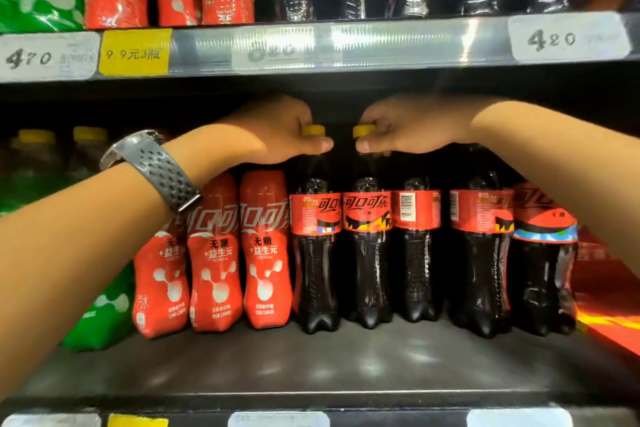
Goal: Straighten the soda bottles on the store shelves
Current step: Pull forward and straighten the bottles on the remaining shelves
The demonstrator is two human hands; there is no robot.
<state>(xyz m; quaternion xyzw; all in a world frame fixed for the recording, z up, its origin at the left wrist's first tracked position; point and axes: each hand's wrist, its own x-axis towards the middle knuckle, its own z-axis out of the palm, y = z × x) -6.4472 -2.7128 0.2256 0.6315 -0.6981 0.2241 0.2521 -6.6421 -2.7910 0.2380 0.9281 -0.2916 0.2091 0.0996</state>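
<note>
A row of dark cola bottles with red labels stands on the middle shelf (311, 367). My left hand (277, 130), with a grey watch on its wrist, grips the yellow-capped neck of one cola bottle (316, 253). My right hand (408, 125) grips the yellow-capped neck of the cola bottle beside it (367, 253). Both bottles stand upright, side by side, with their labels facing out. Further cola bottles (417, 253) continue to the right; one shows its barcode.
Three red-sleeved bottles (214, 253) lean slightly at the left of the colas, with green bottles (104, 315) beyond them. The upper shelf edge (381, 42) with price tags hangs just above my hands. The front strip of the shelf is bare.
</note>
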